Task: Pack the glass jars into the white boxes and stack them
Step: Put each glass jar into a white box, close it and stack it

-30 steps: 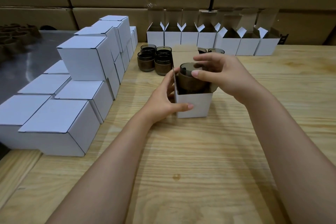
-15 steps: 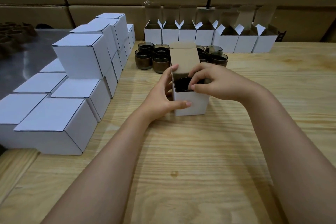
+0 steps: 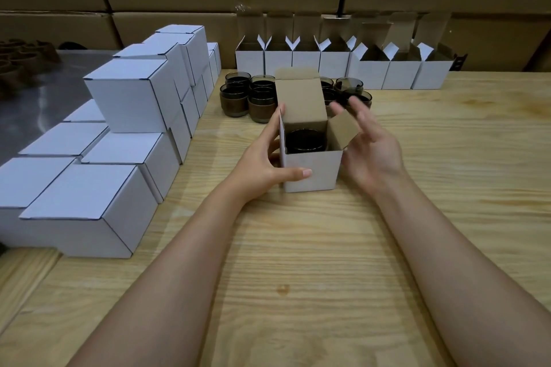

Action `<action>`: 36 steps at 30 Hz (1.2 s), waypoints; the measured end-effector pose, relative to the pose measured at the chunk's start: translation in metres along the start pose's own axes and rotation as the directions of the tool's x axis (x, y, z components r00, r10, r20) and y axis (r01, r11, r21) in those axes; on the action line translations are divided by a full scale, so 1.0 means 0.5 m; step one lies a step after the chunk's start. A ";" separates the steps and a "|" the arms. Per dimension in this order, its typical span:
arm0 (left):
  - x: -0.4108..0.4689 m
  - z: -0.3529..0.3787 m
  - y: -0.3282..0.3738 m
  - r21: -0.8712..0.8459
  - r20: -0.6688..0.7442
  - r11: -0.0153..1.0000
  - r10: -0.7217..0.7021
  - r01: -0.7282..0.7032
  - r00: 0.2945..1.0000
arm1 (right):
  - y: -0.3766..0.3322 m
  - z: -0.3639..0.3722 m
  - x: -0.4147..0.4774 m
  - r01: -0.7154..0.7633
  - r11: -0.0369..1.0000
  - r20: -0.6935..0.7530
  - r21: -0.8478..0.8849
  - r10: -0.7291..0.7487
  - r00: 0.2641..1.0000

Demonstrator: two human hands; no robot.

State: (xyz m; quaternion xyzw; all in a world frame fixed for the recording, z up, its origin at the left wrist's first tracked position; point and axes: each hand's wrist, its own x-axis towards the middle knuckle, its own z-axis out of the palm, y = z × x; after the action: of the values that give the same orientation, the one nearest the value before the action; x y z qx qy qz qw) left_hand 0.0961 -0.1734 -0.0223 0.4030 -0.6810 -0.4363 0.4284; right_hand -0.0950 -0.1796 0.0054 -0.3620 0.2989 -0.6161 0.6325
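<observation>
A small white box (image 3: 311, 170) stands open at the table's middle, its brown lid flap upright and its right side flap (image 3: 343, 131) angled outward. A dark glass jar (image 3: 304, 140) sits inside it, only the rim showing. My left hand (image 3: 265, 158) grips the box's left side, thumb across the front face. My right hand (image 3: 368, 140) is just right of the box with fingers spread and relaxed, beside the side flap and holding nothing. More dark jars (image 3: 249, 97) stand grouped behind the box.
Closed white boxes (image 3: 89, 197) are stacked in steps along the left. A row of open white boxes (image 3: 337, 64) lines the back of the wooden table (image 3: 298, 277). Large brown cartons form the wall behind.
The jar has gone down fully into the box. My right hand let go of it and drew back to the right, fingers now spread. My left hand kept its grip.
</observation>
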 end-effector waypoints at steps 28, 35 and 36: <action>-0.002 0.016 0.006 0.166 -0.101 0.978 0.142 -0.124 0.985 | 0.045 0.015 0.013 0.201 0.959 0.240 -0.199 -0.151 0.959; -0.003 0.016 0.011 0.129 -0.128 0.984 0.138 -0.122 0.982 | 0.043 0.010 0.002 0.282 0.907 0.270 -0.313 -0.200 0.942; -0.003 0.016 0.012 0.120 -0.130 0.985 0.140 -0.124 0.982 | 0.044 0.015 0.000 0.277 0.901 0.253 -0.335 -0.197 0.947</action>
State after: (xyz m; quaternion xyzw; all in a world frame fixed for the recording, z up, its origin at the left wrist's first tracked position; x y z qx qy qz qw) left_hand 0.0879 -0.1681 -0.0189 0.4094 -0.6982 -0.3393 0.4794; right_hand -0.0763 -0.1793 -0.0087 -0.5709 0.2925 -0.5799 0.5022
